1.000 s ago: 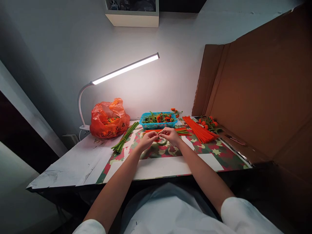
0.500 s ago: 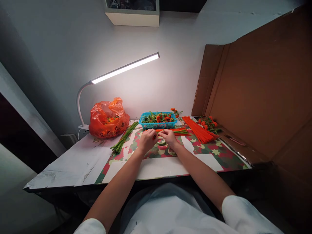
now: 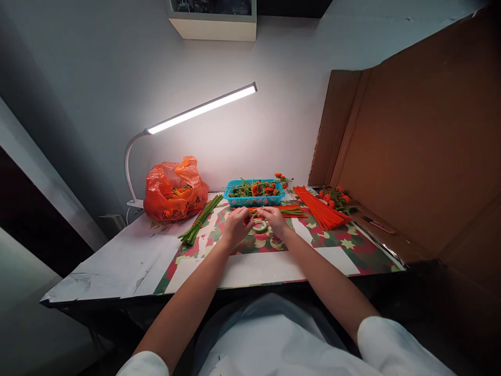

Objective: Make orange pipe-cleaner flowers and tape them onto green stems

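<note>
My left hand [image 3: 236, 224] and my right hand [image 3: 275, 219] meet fingertip to fingertip over the middle of the table. Both are closed in a pinch, and something thin and greenish shows between them, too small to name. A touch of red appears by the left fingers. Just below the fingertips lies a pale green roll of tape [image 3: 260, 226]. Behind the hands, loose green and orange-red sticks [image 3: 293, 211] lie flat. A blue plastic basket [image 3: 254, 202] holding orange flowers with green stems [image 3: 269, 190] stands beyond them.
On the left are a banded bundle of green sticks [image 3: 200, 221] and an orange plastic bag [image 3: 176, 201]. A lit lamp [image 3: 203, 108] arches above. To the right lie orange-red strips [image 3: 321, 210], more orange flowers [image 3: 332, 198] and a cardboard wall [image 3: 407, 146].
My right hand has shifted slightly to the right, widening the gap between the fingertips a little. My left hand stays nearly in place, and the things on the table lie as before.
</note>
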